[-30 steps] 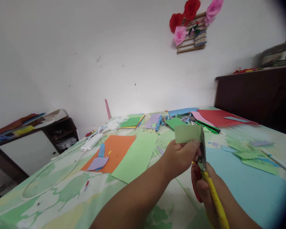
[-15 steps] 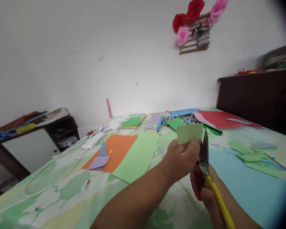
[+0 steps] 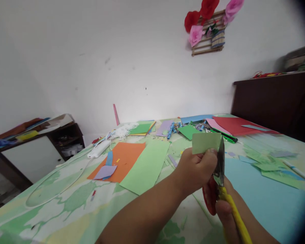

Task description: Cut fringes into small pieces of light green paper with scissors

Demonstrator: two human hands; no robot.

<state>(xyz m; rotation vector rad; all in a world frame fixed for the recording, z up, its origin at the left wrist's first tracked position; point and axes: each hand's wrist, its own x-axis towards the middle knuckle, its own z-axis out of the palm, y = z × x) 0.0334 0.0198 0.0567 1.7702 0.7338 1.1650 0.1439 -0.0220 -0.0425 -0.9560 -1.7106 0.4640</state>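
A small light green paper piece (image 3: 205, 142) is pinched in the left hand (image 3: 199, 169) and held up above the surface (image 3: 73, 201). The scissors (image 3: 220, 162), fitted with one red and one yellow handle, are gripped in the right hand (image 3: 225, 211). Their blades are pointed upward and set at the right edge of the piece; whether paper is caught between them cannot be told. The two hands are held close together.

To the left of the hands, a large light green sheet (image 3: 148, 166) is laid against an orange sheet (image 3: 130, 154), on which a purple piece (image 3: 105, 172) and a blue strip (image 3: 109, 158) are placed. To the right, a light blue sheet (image 3: 264, 196) is spread, with green scraps (image 3: 279, 174) scattered near its far side. Farther back, a green cutter (image 3: 225, 136) is lying near a red sheet (image 3: 239, 125). A white power strip (image 3: 99, 149) is seen beyond the orange sheet, beside a tangle of white cord (image 3: 124, 131). On the wall (image 3: 117, 67), a wooden rack (image 3: 207, 52) is hung with red and pink flowers (image 3: 195, 35).
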